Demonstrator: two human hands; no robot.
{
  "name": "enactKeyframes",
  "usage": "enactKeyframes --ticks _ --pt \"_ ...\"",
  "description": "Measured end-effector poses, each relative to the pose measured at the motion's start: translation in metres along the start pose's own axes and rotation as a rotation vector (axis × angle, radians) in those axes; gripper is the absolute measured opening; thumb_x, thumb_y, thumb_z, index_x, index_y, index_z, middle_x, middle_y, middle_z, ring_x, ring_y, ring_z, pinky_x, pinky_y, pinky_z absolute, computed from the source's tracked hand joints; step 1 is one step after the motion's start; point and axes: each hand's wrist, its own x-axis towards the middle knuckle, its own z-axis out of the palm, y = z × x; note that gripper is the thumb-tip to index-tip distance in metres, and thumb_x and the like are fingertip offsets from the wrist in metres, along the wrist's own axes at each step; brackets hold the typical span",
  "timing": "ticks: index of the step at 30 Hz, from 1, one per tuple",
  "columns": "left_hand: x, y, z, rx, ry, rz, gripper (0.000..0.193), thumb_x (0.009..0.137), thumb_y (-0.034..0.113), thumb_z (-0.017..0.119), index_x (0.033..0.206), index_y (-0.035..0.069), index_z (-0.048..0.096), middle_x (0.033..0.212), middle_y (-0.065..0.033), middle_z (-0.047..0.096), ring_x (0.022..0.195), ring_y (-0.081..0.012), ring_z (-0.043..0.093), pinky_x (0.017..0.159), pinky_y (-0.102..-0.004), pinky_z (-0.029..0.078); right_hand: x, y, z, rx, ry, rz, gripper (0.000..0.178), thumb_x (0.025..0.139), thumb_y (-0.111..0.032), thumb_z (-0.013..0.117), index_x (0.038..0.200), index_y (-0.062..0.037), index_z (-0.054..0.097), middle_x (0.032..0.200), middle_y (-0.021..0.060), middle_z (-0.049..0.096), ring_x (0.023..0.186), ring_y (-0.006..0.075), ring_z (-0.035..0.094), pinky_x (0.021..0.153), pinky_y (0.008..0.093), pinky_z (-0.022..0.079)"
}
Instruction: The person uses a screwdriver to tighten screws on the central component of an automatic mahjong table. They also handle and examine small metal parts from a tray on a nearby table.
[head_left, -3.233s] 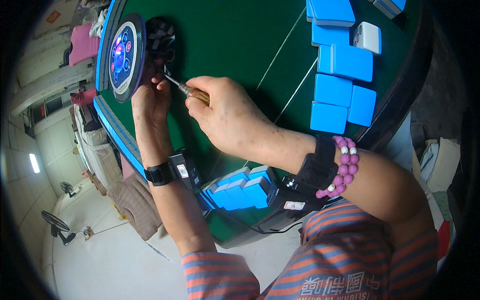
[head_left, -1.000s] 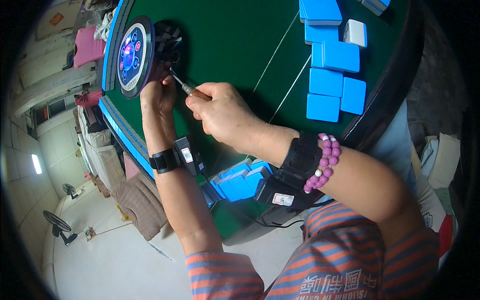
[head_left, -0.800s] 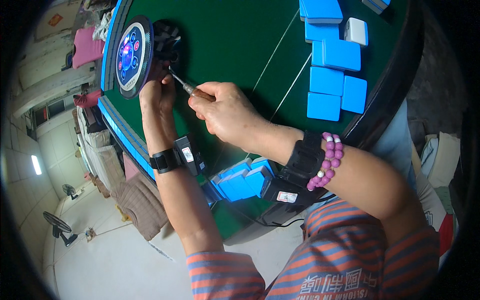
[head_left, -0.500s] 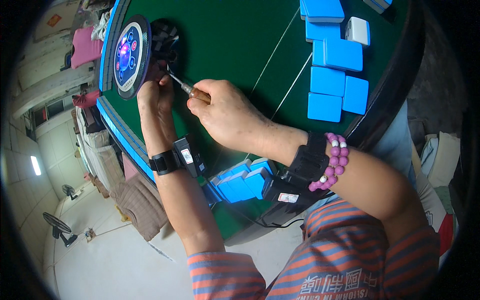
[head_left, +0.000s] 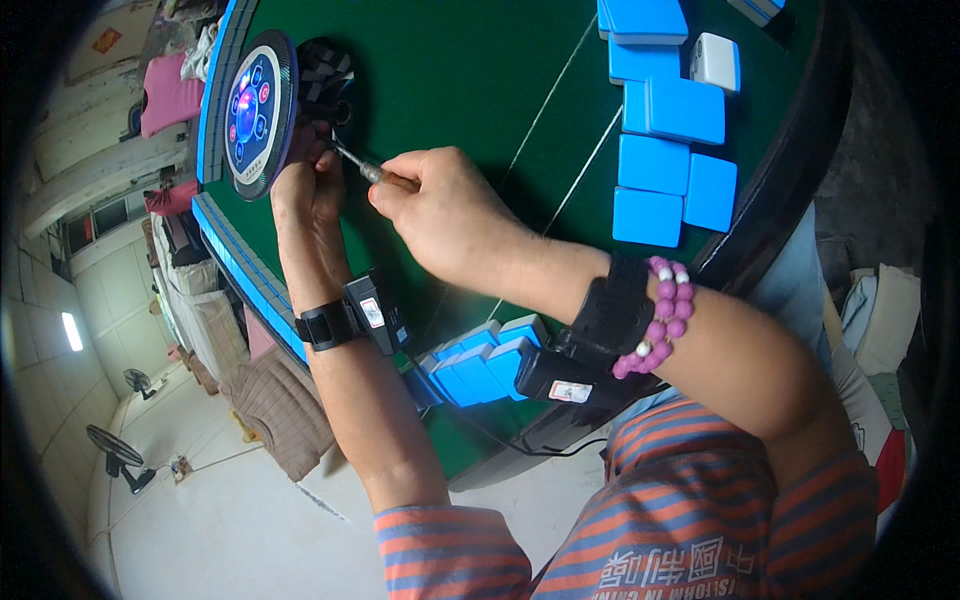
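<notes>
Head view shows a thin screwdriver [head_left: 362, 170] with a brownish handle, its metal tip at the dark opening [head_left: 325, 85] in the green counter [head_left: 470, 80], just beside the raised round control panel [head_left: 252, 112] with lit buttons. The right hand [head_left: 445, 215] has its fingers clamped on the handle. The left hand [head_left: 310, 180] rests against the panel's lower edge, fingers curled together beside the tip; whether they grip anything I cannot tell. Blue tiles [head_left: 665, 150] lie to the right, more blue tiles [head_left: 480, 360] below the wrists.
</notes>
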Motion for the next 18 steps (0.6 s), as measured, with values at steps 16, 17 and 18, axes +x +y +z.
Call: enactKeyframes --ticks 16,17,18 --pt "0.003 0.001 0.001 0.068 0.182 0.008 0.016 0.086 -0.005 0.051 0.097 0.006 0.056 0.082 -0.0047 0.056 0.056 -0.0082 0.042 0.044 -0.0178 0.033 0.0 -0.009 -0.006 -0.496 0.002 -0.207 0.021 0.089 -0.017 0.057 0.096 0.0017 0.049 0.079 0.0156 0.062 0.07 0.0272 0.066 0.053 0.0381 0.05" --pt "0.003 0.002 -0.003 0.052 0.153 0.018 0.016 0.086 -0.005 0.051 0.097 0.006 0.056 0.082 -0.0047 0.056 0.056 -0.0084 0.043 0.044 -0.0178 0.033 -0.007 -0.015 -0.005 -0.491 0.038 -0.245 0.023 0.085 -0.013 0.059 0.095 0.0046 0.049 0.083 0.0238 0.062 0.079 0.0406 0.064 0.067 0.0453 0.052" --pt "0.003 0.003 -0.007 0.036 0.126 0.027 0.016 0.086 -0.005 0.051 0.097 0.006 0.056 0.082 -0.0047 0.056 0.056 -0.0085 0.043 0.044 -0.0178 0.034 -0.009 -0.014 0.0 -0.49 0.033 -0.246 0.023 0.085 -0.013 0.059 0.095 0.0046 0.049 0.083 0.0238 0.062 0.079 0.0406 0.064 0.067 0.0453 0.052"
